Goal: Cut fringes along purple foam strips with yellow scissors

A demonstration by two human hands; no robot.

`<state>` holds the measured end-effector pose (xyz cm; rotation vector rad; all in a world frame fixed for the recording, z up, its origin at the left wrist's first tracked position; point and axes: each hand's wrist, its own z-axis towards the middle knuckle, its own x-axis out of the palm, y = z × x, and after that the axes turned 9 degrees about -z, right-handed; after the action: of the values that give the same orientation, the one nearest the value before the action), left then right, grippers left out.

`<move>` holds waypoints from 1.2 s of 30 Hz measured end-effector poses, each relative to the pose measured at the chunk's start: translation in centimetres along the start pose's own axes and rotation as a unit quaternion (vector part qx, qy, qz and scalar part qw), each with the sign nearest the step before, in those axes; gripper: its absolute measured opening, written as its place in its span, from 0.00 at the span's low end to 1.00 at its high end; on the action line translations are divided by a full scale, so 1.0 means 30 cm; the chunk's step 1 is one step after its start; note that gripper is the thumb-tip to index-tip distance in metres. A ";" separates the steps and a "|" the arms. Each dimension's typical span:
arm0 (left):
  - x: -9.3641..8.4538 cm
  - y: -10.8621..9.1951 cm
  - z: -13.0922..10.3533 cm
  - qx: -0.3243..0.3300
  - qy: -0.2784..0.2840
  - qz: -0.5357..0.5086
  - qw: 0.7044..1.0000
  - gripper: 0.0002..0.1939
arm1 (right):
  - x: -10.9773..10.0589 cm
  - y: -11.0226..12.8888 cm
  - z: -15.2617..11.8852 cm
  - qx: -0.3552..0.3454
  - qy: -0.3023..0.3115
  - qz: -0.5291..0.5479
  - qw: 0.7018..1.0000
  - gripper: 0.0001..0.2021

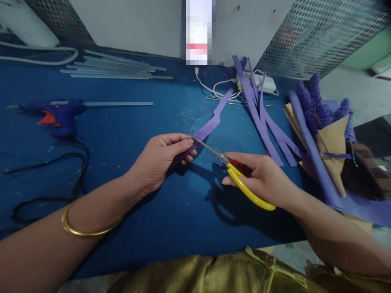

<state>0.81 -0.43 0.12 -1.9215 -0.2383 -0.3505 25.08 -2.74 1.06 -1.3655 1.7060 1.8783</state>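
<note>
A purple paper strip [208, 127], finely fringed along part of its length, is pinched between the thumb and fingers of my left hand [166, 156]. Its far end points up toward the white cable. My right hand [259, 175] is closed round yellow-handled scissors [249, 193]. The thin metal blades reach left to the strip, right beside my left fingertips. Whether the blade tips are parted is too small to tell.
On the blue table [171, 228] lie a blue glue gun [65, 112] with a black cord at left, clear glue sticks [113, 67] behind, more purple strips [249, 101] and a white power strip [264, 83]. Wrapped purple flowers [316, 106] stand at right.
</note>
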 end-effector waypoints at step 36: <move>-0.001 0.007 0.004 0.031 -0.022 -0.002 0.999 0.06 | 0.006 -0.007 0.002 -0.014 -0.021 -0.023 0.999 0.23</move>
<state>0.85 -0.39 -0.12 -1.8690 -0.2777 -0.3006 25.10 -2.69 0.79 -1.3539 1.6197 1.8986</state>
